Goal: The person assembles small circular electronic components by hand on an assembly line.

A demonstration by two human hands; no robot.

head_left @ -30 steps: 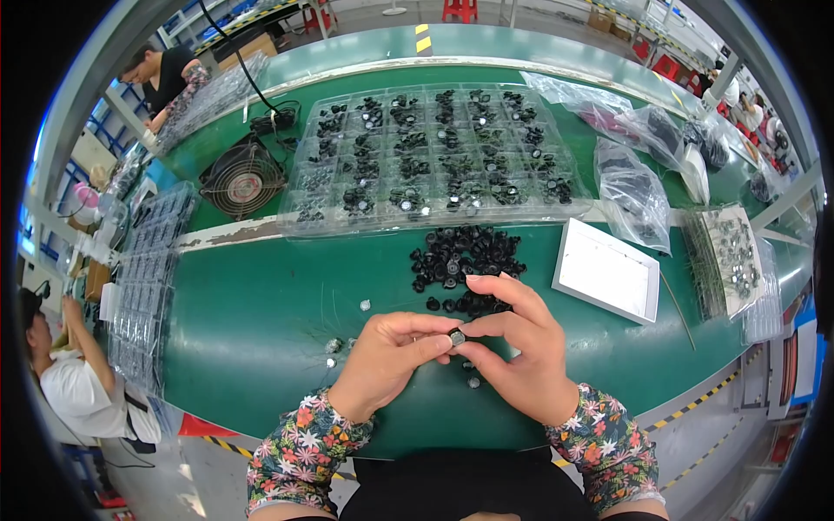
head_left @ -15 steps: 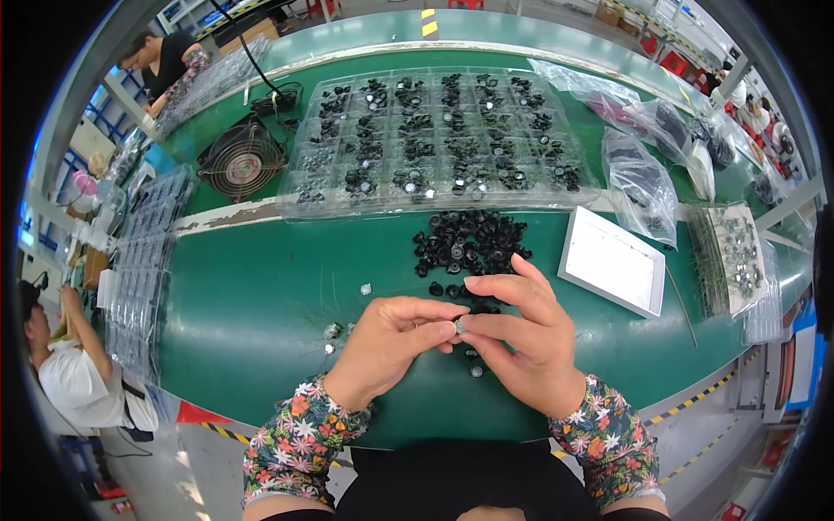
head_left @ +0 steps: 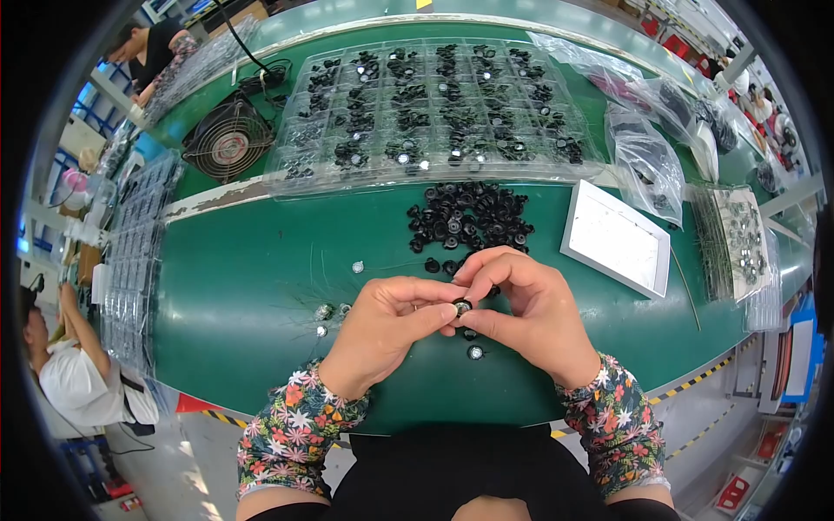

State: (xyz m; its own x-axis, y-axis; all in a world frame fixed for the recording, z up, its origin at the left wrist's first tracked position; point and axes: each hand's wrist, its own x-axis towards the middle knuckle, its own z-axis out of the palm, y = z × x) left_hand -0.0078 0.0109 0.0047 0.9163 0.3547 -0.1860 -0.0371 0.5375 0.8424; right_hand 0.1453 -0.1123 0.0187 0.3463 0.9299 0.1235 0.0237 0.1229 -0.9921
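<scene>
My left hand (head_left: pixel 387 321) and my right hand (head_left: pixel 537 311) meet over the green worktable, fingertips pinched on one small round part (head_left: pixel 463 306). It shows a black ring around a pale, silvery middle; the fingers hide much of it. Beyond my hands lies a pile of small round black caps (head_left: pixel 469 217), with a few stray ones close to my right fingers. Below the fingertips sits a black cap with a silver disc (head_left: pixel 475 352). Left of my left hand are several small silver pieces with thin wires, among them one silver disc (head_left: pixel 358 267).
A clear compartment tray (head_left: pixel 430 113) full of black and silver parts spans the back. A white shallow box (head_left: pixel 617 243) lies right, near plastic bags (head_left: pixel 643 161) and a wired-parts board (head_left: pixel 738 247). A fan (head_left: pixel 230 143) stands back left. Two people work at the left.
My right hand's raised fingers have curled in onto the part. A black ring now shows around the silvery piece. The whole view has shifted slightly, with the table higher in the picture.
</scene>
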